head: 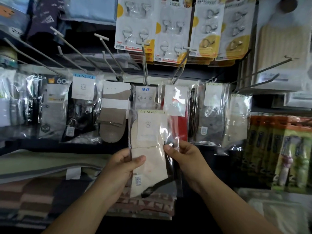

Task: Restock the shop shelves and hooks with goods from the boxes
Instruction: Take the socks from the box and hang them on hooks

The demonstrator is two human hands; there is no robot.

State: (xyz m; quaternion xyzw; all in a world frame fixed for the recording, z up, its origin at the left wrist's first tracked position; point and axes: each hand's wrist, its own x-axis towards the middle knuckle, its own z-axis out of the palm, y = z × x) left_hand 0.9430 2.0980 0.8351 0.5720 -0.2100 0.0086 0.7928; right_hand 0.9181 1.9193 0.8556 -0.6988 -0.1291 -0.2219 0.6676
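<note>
A clear plastic pack of cream socks (149,149) with a LANGZI label is held upright in front of the sock display. My left hand (123,168) grips its left edge, thumb across the front. My right hand (182,156) pinches its right edge at mid height. Behind the pack, long display hooks (145,65) reach out from the back wall, with sock packs hanging on them: a blue-labelled pack (146,97) and a red sock pack (177,105) right behind its top. No box is in view.
More sock packs (82,107) hang left and right along the same row. Cards of metal wall hooks (168,29) hang above. Folded towels (33,191) lie on the lower left shelf, and green packaged goods (287,154) stand at the right.
</note>
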